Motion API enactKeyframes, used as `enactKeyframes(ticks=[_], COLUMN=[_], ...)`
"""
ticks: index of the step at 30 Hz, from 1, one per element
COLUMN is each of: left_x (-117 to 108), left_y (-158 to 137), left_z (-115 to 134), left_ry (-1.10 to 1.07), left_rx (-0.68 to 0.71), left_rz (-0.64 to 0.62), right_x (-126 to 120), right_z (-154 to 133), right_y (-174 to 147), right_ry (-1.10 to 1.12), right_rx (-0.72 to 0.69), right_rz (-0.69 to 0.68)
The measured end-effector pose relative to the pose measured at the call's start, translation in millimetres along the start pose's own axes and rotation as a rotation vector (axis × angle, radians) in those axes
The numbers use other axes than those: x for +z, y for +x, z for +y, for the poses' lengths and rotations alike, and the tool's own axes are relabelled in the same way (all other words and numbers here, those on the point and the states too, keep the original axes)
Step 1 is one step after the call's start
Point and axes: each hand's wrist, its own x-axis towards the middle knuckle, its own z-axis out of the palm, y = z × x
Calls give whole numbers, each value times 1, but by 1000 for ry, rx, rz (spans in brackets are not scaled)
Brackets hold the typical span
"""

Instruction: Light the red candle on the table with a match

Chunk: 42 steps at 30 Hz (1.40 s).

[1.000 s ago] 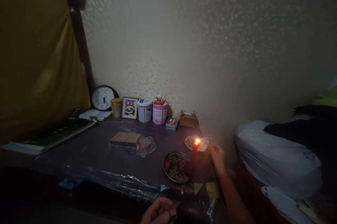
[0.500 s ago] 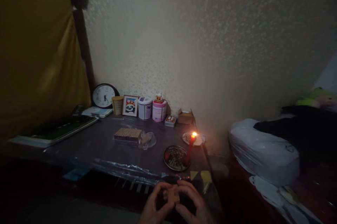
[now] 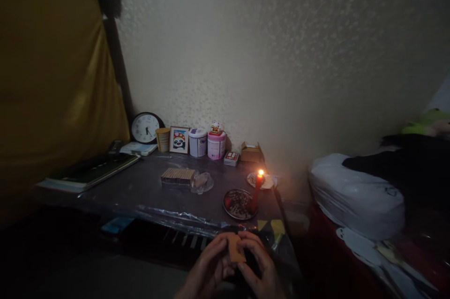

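Both my hands are low in front of the table edge, close together around a small brown box [image 3: 236, 248] that looks like a matchbox. The fingers of my left hand [image 3: 213, 261] grip its left side. From the right, the thumb and fingers of my right hand [image 3: 258, 261] hold its edge. Just beyond them, a lit red candle [image 3: 257, 186] stands at the right of a round metal plate [image 3: 225, 209] strewn with small dark and pale bits. A plastic-wrapped pack of small brown boxes [image 3: 177, 177] lies further back to the left.
Along the wall stand a round clock [image 3: 146, 128], a yellow cup [image 3: 162, 139], a panda picture frame [image 3: 179, 139], two lidded tubs [image 3: 198, 143] and an open cardboard box [image 3: 251, 153]. Behind the candle is a paler plate [image 3: 269, 182]. A white bag [image 3: 355, 196] sits at right.
The small brown box has been turned so that a longer, broader face shows between my hands. The whole view has shifted slightly, with the table contents appearing further right.
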Motion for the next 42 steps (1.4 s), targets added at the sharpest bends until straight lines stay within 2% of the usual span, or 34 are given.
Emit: enactKeyframes(ticks=[3, 7, 13, 16, 20, 25, 33, 37, 42], left_x=[5, 7, 8, 6, -1, -6, 1, 1, -2], left_y=[-2, -2, -1, 1, 8, 9, 2, 3, 4], left_z=[2, 2, 1, -2, -7, -9, -4, -4, -7], left_ry=[-42, 11, 100, 74, 51, 29, 31, 13, 48], left_rx=[0, 19, 43, 59, 86, 123, 123, 104, 107], left_rz=[-32, 15, 108, 106, 31, 2, -28, -4, 21], right_x=[4, 8, 9, 8, 10, 19, 26, 21, 12], right_z=[-6, -6, -9, -9, -4, 6, 16, 12, -8], right_y=[-2, -5, -6, -7, -9, -9, -11, -11, -13], right_ry=[21, 47, -90, -111, -13, 97, 206, 213, 202], right_rx=[-14, -55, -81, -94, -23, 65, 102, 112, 190], right_rz=[-30, -48, -5, 11, 29, 110, 135, 70, -38])
